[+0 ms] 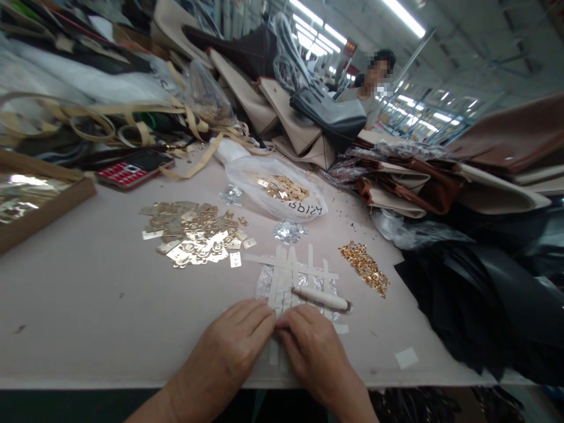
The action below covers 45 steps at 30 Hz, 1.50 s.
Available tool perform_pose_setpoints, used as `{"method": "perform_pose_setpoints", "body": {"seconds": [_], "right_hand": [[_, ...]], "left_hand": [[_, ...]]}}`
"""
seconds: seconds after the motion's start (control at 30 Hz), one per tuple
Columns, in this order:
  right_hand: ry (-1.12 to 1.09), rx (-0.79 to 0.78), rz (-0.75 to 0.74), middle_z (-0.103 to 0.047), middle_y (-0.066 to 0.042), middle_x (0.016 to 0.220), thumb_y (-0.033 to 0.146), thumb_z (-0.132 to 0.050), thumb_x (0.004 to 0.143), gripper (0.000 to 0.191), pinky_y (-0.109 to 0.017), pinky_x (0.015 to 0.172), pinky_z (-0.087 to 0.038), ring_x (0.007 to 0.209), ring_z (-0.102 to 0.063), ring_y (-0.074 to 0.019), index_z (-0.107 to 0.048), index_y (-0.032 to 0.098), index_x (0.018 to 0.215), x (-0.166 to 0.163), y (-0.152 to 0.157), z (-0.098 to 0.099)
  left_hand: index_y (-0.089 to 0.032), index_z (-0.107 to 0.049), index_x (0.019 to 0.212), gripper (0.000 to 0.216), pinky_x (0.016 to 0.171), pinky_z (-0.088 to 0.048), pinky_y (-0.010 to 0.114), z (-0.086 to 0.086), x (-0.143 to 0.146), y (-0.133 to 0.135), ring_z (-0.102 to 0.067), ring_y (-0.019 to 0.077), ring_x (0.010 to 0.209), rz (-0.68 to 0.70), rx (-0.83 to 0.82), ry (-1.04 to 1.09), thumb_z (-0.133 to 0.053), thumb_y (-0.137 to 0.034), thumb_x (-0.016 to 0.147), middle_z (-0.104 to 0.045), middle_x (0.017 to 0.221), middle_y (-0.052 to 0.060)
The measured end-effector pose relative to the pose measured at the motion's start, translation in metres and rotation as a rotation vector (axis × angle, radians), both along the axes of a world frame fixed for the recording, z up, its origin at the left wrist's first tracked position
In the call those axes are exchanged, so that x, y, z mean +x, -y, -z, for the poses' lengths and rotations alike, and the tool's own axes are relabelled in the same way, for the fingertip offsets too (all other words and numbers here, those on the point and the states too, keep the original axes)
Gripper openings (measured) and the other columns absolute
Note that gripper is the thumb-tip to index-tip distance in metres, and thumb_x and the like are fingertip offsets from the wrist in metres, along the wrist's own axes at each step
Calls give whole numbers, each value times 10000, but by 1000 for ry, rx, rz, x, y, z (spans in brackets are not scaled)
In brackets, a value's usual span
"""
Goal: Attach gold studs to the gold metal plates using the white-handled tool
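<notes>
Side by side at the table's front, my left hand [234,336] and my right hand [314,341] meet with their fingertips together. Both are closed in a pinch, and whatever lies between the fingers is hidden. Under and just beyond them, white tape strips [309,271] cross over a patch of clear plastic [264,281] on the tabletop. A tapered white stick with a dark end [324,298] lies across the strips, right of my fingers. Past the strips sits a small pile of silver discs [288,231]. Flat gold metal plates [198,230] are heaped to the left.
Small gold fittings [365,268] lie to the right, near black sheets [467,299]. A plastic bag [259,197] of gold pieces stands behind. At left are a cardboard box [53,210] and a red case [132,170]. Bags [291,120] line the back; a person [368,88] is beyond.
</notes>
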State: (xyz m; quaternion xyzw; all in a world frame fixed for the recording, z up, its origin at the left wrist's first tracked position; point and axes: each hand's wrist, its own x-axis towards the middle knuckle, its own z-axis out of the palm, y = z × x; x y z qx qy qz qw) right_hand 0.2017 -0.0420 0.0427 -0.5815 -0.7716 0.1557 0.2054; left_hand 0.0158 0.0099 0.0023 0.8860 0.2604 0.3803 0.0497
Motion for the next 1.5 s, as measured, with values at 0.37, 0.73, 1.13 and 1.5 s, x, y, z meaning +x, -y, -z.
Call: {"method": "perform_pose_setpoints", "body": {"seconds": [0.37, 0.73, 1.13, 1.5], "right_hand": [[107, 64, 63, -748, -43, 941, 124, -565, 915, 167, -298, 787, -490, 812, -657, -178, -688, 199, 1002, 36, -125, -19], [585, 58, -235, -758, -121, 960, 59, -468, 950, 280, -324, 778, -464, 904, -626, -236, -652, 145, 1142, 13, -178, -11], [84, -70, -53, -701, -37, 891, 136, -509, 912, 231, -294, 750, -466, 793, -619, -155, -607, 159, 1119, 16, -156, -26], [-118, -510, -158, -684, 33, 792, 123, -540, 904, 150, -252, 674, -468, 723, -628, -123, -617, 218, 992, 5, -59, -36]], "left_hand": [[-179, -688, 1143, 286, 1117, -418, 388, 9, -5, 14, -595, 228, 1205, -9, -48, -48, -429, -218, 1028, -703, 1219, 51], [-198, -693, 1163, 274, 1084, -468, 389, 18, -3, 15, -608, 227, 1164, -40, -72, -62, -476, -240, 1001, -712, 1203, 50], [-144, -683, 1133, 241, 1009, -536, 438, 6, -7, 15, -618, 268, 1120, 28, -108, -67, -514, -161, 963, -685, 1167, 117], [-137, -651, 1157, 258, 966, -558, 439, -6, -6, 11, -623, 264, 1090, 53, -156, -121, -491, -148, 954, -672, 1102, 131]]}}
